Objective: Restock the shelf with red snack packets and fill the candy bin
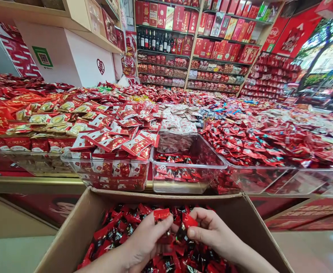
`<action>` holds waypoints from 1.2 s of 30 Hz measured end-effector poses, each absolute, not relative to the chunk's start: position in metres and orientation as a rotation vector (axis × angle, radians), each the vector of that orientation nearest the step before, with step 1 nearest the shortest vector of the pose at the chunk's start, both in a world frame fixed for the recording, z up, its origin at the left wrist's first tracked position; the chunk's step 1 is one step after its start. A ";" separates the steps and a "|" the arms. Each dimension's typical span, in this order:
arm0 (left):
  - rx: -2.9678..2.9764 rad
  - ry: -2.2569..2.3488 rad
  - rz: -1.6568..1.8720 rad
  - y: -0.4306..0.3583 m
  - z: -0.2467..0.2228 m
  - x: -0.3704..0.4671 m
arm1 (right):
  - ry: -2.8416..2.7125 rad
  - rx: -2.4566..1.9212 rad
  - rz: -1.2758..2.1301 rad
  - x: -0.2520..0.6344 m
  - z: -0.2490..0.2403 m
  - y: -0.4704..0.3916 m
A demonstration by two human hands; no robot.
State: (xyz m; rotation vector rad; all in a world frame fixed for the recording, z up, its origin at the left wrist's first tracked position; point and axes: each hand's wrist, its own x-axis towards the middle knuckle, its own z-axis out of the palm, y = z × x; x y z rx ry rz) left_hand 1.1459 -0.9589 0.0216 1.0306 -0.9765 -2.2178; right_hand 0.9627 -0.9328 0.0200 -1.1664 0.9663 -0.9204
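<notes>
Both hands are over an open cardboard box (pixel 264 235) heaped with red-and-black wrapped candies (pixel 118 227). Between thumb and fingers my left hand (pixel 146 235) grips a candy (pixel 161 215) by its red wrapper end. My right hand (pixel 212 231) pinches another wrapped candy (pixel 189 221), its red end up and dark middle below. More candies lie under and between the hands, and some fingers are hidden among them. Straight ahead stands a clear plastic bin (pixel 189 178) with a low layer of similar red-and-black candies inside.
Left of that bin, a clear bin (pixel 106 170) overflows with red-and-white packets (pixel 112 138). Piled red candies (pixel 240 140) fill the bins on the right. The counter's gold edge (pixel 35 185) runs behind the box. Shelves (pixel 195 45) with bottles and red boxes stand at the back.
</notes>
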 end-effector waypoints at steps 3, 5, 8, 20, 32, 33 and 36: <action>0.974 -1.109 -2.182 -0.959 0.026 1.145 | 1.076 -1.165 -0.922 0.964 0.017 -0.935; 0.970 -1.226 -2.108 -0.958 0.031 1.144 | 1.090 -1.159 -0.905 0.966 0.016 -0.936; 0.977 -1.276 -2.012 -0.957 0.035 1.143 | 1.108 -1.139 -0.901 0.968 0.017 -0.936; 0.998 -1.106 -1.903 -0.958 0.032 1.139 | 1.002 -1.105 -0.965 0.972 0.022 -0.934; 0.839 -1.189 -1.916 -0.954 0.045 1.145 | 1.202 -1.506 -0.959 0.979 0.057 -0.923; 0.847 -1.155 -1.944 -0.954 0.046 1.146 | 1.256 -1.614 -0.986 0.975 0.070 -0.923; 0.893 -1.060 -2.017 -0.955 0.048 1.147 | 1.330 -1.769 -1.286 0.963 0.118 -0.939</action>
